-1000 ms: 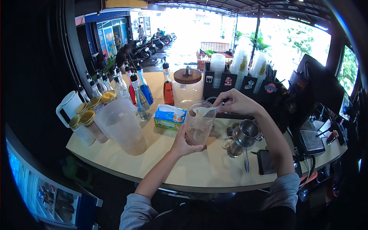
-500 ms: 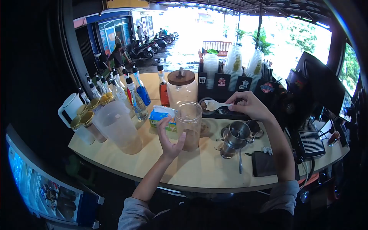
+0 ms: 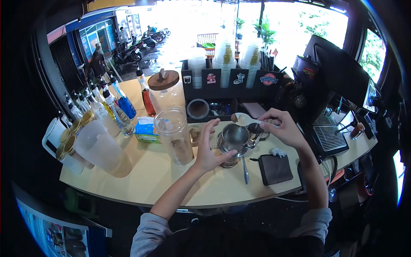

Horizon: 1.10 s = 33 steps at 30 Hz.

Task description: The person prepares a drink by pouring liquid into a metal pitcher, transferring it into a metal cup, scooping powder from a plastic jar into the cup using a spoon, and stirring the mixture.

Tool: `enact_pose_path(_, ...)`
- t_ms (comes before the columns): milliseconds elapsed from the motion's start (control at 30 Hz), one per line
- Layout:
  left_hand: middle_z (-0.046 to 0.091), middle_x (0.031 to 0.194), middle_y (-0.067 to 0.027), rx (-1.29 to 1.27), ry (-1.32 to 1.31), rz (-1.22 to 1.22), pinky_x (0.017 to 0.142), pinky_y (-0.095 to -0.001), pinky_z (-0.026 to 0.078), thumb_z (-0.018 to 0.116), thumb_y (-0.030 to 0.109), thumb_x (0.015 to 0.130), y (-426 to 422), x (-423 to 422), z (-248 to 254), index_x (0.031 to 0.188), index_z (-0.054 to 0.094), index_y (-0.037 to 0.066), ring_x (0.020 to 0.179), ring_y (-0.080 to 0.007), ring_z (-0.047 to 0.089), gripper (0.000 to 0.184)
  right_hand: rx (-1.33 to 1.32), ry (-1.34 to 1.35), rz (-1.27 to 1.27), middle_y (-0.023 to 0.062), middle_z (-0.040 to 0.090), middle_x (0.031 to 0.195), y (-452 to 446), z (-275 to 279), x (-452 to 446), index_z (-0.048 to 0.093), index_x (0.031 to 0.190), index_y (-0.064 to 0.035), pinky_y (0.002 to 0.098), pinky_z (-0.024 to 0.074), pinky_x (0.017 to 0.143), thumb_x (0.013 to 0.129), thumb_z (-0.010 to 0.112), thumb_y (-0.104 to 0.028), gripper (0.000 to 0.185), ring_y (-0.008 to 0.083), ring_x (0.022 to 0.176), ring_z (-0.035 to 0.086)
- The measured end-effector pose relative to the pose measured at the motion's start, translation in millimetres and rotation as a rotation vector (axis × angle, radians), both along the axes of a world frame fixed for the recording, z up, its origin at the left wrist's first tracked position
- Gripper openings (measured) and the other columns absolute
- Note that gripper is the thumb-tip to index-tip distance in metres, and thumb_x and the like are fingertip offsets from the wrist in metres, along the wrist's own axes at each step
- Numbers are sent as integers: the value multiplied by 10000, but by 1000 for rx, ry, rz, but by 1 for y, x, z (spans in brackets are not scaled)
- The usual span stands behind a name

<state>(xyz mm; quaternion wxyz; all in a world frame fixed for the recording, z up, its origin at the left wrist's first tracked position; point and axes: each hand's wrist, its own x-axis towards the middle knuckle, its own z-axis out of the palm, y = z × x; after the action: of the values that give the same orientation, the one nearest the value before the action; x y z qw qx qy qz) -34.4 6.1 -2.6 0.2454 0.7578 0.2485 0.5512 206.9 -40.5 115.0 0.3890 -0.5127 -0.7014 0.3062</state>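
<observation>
My right hand (image 3: 283, 127) pinches the handle of a white plastic spoon (image 3: 245, 120), which has brown powder at its tip. The spoon's bowl is just above a metal drip coffee filter (image 3: 235, 139). Beneath the filter is a cup, mostly hidden by my left hand (image 3: 209, 154). That hand is open beside the filter, thumb and fingers apart; whether its thumb touches the metal I cannot tell. To its left stands a tall clear jar (image 3: 175, 143), lidless, with brown powder inside. A metal teaspoon (image 3: 245, 173) rests near the cup.
A dark wallet-like pouch (image 3: 275, 169) lies on the right of the counter (image 3: 205, 190). Behind are a wooden-lidded jar (image 3: 165, 94) and stacked plastic cups (image 3: 224, 55). Syrup bottles (image 3: 122, 103), a frosted pitcher (image 3: 105, 147) and a tissue pack (image 3: 146, 130) stand left.
My left hand has left the tall jar's side and moved right to the metal filter. The spoon in my right hand is now over the filter. The camera view has turned right.
</observation>
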Motion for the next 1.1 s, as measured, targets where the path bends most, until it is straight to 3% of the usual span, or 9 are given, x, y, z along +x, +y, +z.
enact_pose_path(100, 423, 1353, -151, -163, -37, -199, 1086, -400, 316, 869, 271, 609, 8, 8, -8, 1398, 287, 23, 1272, -272, 423, 1011, 75, 12, -5, 62, 599, 871, -3, -12, 5, 640, 972, 40, 246, 473, 719, 822, 659, -74, 189, 86, 808, 576)
enact_pose_path(133, 444, 1342, -175, -167, 2, -199, 1058, -396, 359, 873, 335, 588, 9, 9, -9, 1388, 313, 33, 1247, -281, 456, 1022, 126, -34, -30, 62, 603, 868, -5, -15, 4, 645, 970, 29, 258, 466, 728, 816, 662, -70, 185, 96, 813, 573)
enact_pose_path(233, 487, 1304, -175, -230, 94, -142, 1039, -382, 382, 867, 322, 595, 5, 8, -9, 1381, 328, 28, 1211, -276, 492, 998, 184, -145, -68, 67, 609, 852, -11, -15, 1, 660, 957, -6, 293, 445, 727, 792, 672, -56, 172, 146, 808, 573)
enact_pose_path(333, 489, 1297, -146, -304, 89, -161, 1074, -380, 340, 874, 311, 600, 3, 7, -5, 1364, 363, 7, 1238, -239, 467, 968, 279, -244, -45, 74, 601, 823, -11, -20, 0, 661, 949, -17, 300, 438, 684, 785, 681, -42, 168, 180, 760, 572)
enact_pose_path(733, 563, 1213, -162, -224, 111, -71, 992, -376, 420, 852, 317, 608, 0, 8, -8, 1309, 427, 7, 1137, -252, 551, 876, 381, -208, -27, 96, 605, 809, -11, -26, -3, 657, 940, -18, 333, 452, 669, 774, 675, -2, 167, 232, 740, 590)
enact_pose_path(1100, 567, 1196, -156, -211, 104, -71, 984, -376, 426, 853, 315, 608, 2, 9, -11, 1292, 437, 5, 1125, -251, 558, 859, 427, -201, -64, 104, 609, 823, -15, -27, 4, 655, 944, -9, 328, 449, 677, 767, 678, 9, 180, 243, 744, 574)
